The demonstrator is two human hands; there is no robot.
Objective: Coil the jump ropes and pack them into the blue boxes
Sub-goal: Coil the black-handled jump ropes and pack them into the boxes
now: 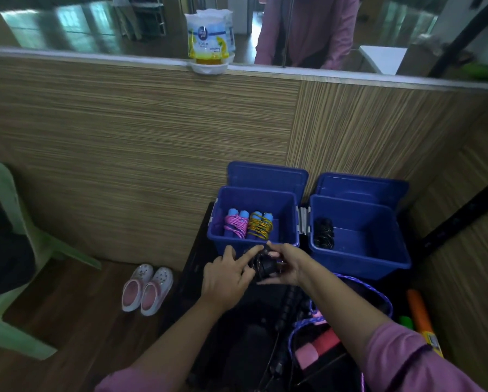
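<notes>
Fingers of the right hand (283,267) curl round a black coiled jump rope (264,264), gripping it at frame centre, while the left hand (227,274) lays straighter fingers against the bundle's left side, steadying rather than clenching. Both hands hover just below the near rim of the left blue box (254,246), which already holds a pink bundle (236,226) and a yellow bundle (261,225). Up and to the right sits the right blue box (358,257) with one black bundle (324,232), so the right hand looks nearer for that drop.
</notes>
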